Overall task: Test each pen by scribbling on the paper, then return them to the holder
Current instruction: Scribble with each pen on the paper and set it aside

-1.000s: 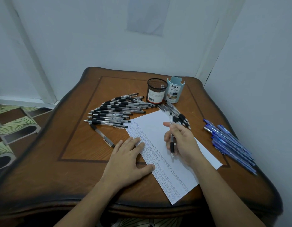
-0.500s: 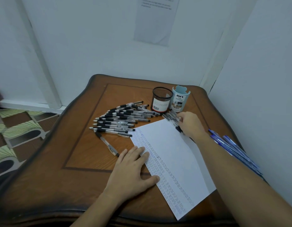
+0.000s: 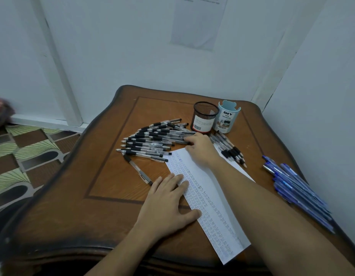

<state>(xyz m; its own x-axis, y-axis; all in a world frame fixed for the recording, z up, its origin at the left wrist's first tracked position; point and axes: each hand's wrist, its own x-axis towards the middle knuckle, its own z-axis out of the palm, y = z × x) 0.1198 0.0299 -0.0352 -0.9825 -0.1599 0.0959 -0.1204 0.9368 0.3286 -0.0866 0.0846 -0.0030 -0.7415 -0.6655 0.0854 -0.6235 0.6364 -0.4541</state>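
Observation:
My left hand lies flat, fingers straight, on the left edge of the white paper, which carries rows of small scribbles. My right hand reaches across the paper's top to the big fan of black pens. Its fingertips touch the pens' right ends, and a pinch cannot be made out. Behind it stand the black mesh holder and the pale blue DIY holder; I see no pens sticking out of either. A smaller bunch of black pens lies to the right of the hand.
A single black pen lies apart, left of the paper. Several blue pens are heaped at the table's right edge by the wall. The wooden table sits in a corner, with patterned floor to the left.
My right hand held a pen over the paper, carried it to the small bunch by the holders, and has now crossed left to the big fan of pens. My left hand stayed put.

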